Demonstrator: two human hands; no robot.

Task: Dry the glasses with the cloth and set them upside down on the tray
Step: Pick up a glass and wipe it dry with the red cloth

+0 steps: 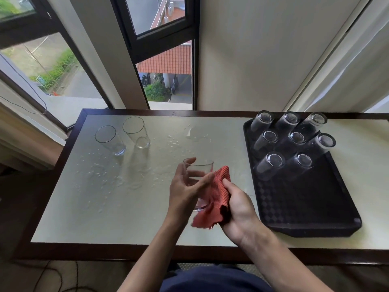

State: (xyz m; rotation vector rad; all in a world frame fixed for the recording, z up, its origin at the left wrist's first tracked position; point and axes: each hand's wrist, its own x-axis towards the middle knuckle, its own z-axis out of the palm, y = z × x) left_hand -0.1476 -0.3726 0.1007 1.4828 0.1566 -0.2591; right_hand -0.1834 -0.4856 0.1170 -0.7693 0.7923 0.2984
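Observation:
My left hand [185,186] grips a clear glass [199,172] upright above the middle of the table, fingers curled round its side. My right hand [237,204] holds a red cloth [214,197] pressed against the glass's right side and base. Two more upright glasses [109,140] [136,132] stand at the far left of the table. On the right lies a black tray [305,209] with several glasses [292,142] standing upside down on its far half.
Water drops and small puddles [189,133] spread over the pale table top [105,207], mostly left and centre. The table has a dark wooden edge. Windows and a wall stand right behind it. The near half of the tray is bare.

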